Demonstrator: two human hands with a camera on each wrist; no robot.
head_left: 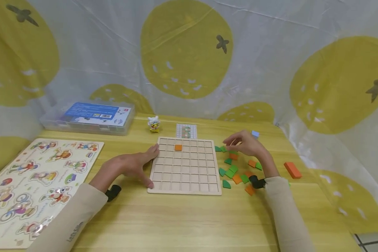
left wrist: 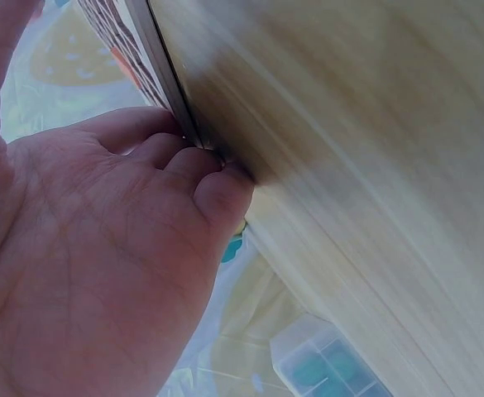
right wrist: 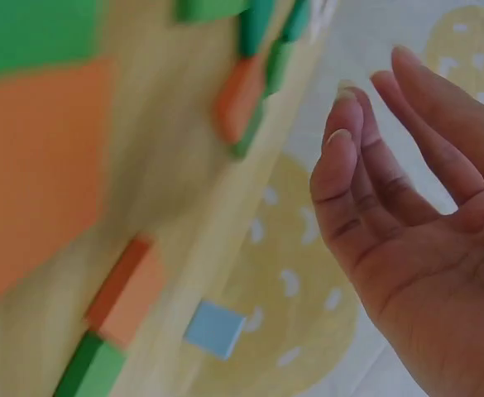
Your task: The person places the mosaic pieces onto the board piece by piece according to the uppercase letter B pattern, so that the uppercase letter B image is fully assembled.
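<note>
A pale wooden grid board (head_left: 185,167) lies flat on the table, with one orange square tile (head_left: 178,147) in a cell near its far edge. My left hand (head_left: 133,168) rests along the board's left edge, thumb at the near corner and fingers farther up. In the left wrist view its fingers (left wrist: 196,165) bend against that edge. Over the far part of the loose tiles hovers my right hand (head_left: 244,142), nothing between its loosely bent fingers. Beneath and nearer lie green and orange tiles, among them a green quarter-round (head_left: 226,184) and an orange square (head_left: 237,179).
A printed pattern card (head_left: 186,131) lies behind the board, beside a small figurine (head_left: 153,124). At the back left is a clear plastic case (head_left: 88,117); a picture puzzle board (head_left: 44,185) lies in front of it. An orange block (head_left: 292,170) and a blue block (head_left: 255,134) sit rightward.
</note>
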